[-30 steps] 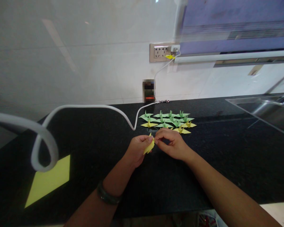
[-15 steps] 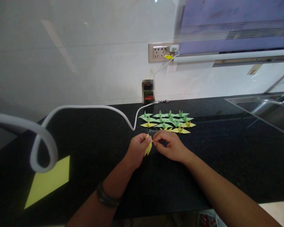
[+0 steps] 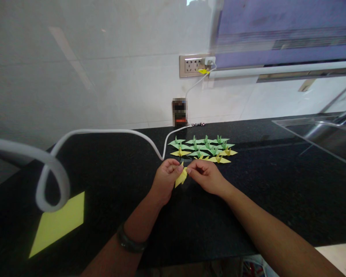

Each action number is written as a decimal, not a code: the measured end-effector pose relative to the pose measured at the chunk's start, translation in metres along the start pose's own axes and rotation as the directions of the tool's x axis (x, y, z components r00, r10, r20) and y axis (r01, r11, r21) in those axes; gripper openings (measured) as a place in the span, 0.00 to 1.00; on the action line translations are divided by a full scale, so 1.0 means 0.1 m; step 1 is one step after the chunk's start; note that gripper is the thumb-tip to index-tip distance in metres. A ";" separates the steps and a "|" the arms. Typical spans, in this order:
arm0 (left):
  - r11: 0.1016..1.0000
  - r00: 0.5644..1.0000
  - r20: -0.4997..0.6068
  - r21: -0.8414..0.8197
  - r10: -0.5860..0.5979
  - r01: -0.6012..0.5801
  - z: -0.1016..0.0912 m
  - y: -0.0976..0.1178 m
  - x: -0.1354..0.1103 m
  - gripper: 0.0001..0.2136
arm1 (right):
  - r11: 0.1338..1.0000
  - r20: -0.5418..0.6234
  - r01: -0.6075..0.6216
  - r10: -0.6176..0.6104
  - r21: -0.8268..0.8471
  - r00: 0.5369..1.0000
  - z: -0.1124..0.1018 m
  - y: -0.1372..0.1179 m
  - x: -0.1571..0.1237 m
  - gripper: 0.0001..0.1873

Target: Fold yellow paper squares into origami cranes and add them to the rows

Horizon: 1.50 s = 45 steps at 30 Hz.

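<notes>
A yellow folded paper crane (image 3: 180, 178) is held above the dark countertop between both hands. My left hand (image 3: 166, 177) pinches it from the left, thumb on top. On its right edge, the fingertips of my right hand (image 3: 207, 175) are closed. Just beyond the hands, several green paper cranes (image 3: 198, 152) stand in rows with spread wings. A few yellow paper cranes (image 3: 219, 159) sit at the near and side edges of that group, one partly hidden behind my right hand.
A flat yellow paper sheet (image 3: 60, 225) lies at the left, partly under a looping white cable (image 3: 103, 131). A blurred-out device (image 3: 180, 113) leans on the wall below a socket plate (image 3: 193, 65). A metal sink (image 3: 320, 132) is set in at the right.
The paper crane has turned in my fingers and now shows a broader face. My right hand has shifted slightly, still at its right edge.
</notes>
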<state>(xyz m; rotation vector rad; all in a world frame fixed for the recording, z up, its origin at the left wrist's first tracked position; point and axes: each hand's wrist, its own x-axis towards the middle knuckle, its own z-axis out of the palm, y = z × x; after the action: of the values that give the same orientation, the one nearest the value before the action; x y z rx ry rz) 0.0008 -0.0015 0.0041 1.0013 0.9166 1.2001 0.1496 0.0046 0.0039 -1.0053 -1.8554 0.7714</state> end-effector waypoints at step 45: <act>0.832 0.925 0.366 -0.478 -0.103 0.282 0.07 0.03 -0.11 0.09 | 0.089 0.412 -0.440 0.229 0.893 0.882 0.18 -0.12 -0.07 0.10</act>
<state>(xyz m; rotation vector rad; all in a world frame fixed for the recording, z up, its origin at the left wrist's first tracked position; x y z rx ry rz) 0.0047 -0.0134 0.0091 0.6134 0.3760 0.9901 0.1319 -0.0091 0.0035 -0.4095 -0.7279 2.0663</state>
